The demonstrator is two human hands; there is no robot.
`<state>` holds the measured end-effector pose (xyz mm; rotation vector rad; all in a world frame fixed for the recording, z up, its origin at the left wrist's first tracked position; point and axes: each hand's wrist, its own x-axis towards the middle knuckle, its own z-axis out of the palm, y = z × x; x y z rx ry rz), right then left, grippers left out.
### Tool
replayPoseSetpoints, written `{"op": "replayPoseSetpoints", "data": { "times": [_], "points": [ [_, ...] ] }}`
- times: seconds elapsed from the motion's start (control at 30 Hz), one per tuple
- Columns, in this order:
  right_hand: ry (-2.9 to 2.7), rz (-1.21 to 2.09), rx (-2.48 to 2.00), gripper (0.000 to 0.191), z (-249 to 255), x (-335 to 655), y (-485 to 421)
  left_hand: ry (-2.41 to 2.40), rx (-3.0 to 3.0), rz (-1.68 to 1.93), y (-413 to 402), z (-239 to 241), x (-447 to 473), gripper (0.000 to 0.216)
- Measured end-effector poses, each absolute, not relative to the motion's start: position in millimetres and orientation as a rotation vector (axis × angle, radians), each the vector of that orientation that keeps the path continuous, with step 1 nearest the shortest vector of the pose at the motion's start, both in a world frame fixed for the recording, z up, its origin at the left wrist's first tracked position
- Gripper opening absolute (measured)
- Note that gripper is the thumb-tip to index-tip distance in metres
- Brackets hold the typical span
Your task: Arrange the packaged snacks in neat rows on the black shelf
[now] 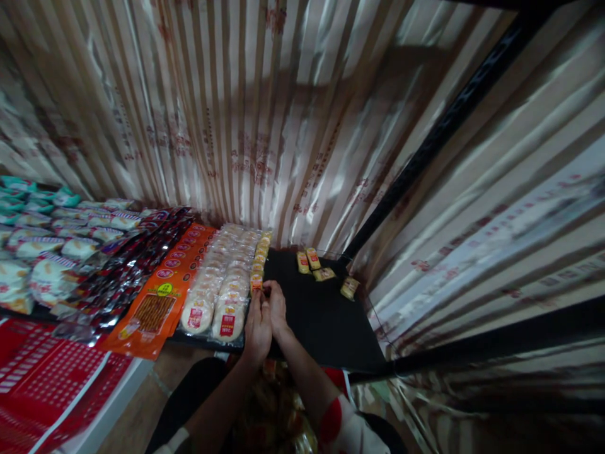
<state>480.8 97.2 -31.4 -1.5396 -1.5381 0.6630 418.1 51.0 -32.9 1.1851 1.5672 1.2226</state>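
Observation:
My left hand (258,328) and my right hand (278,307) are close together at the near end of a narrow column of small yellow snack packets (261,255). The fingers of both hands close around the nearest yellow snack packet (256,282), partly hiding it. To the left of the column, two rows of round white crackers in clear wrappers (227,325) lie overlapped, with red labels on the front ones. Several loose yellow snack packets (324,274) lie apart on the black shelf (321,325), toward its back right.
Orange snack bags (158,309), dark shiny packs (123,271) and white wrapped packs (51,277) fill the left side. A red basket (47,384) stands below left. Yellow packets (265,403) sit beneath my forearms. A black post (425,151) and draped sheeting (265,126) border the shelf.

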Motion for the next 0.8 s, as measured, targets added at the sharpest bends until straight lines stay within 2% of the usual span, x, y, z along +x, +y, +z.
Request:
{"op": "replayPoseSetpoints", "data": {
  "times": [0.27, 0.4, 0.67, 0.8],
  "points": [
    [-1.502, 0.612, -1.539, 0.023, -39, 484, 93, 1.631, 1.201, 1.255, 50, -40, 421, 0.044],
    [-1.537, 0.487, -1.564, 0.026, -42, 503, 99, 1.640, 1.241, 1.295, 46, -38, 426, 0.042],
    [-1.664, 0.020, -1.878, 0.032, -31, 566, 137, 1.570, 1.175, 1.218, 52, -36, 450, 0.041],
    [-1.752, 0.013, -2.089, 0.037, -20, 579, 158, 1.568, 1.157, 1.187, 56, -40, 458, 0.042]
  ]
}}
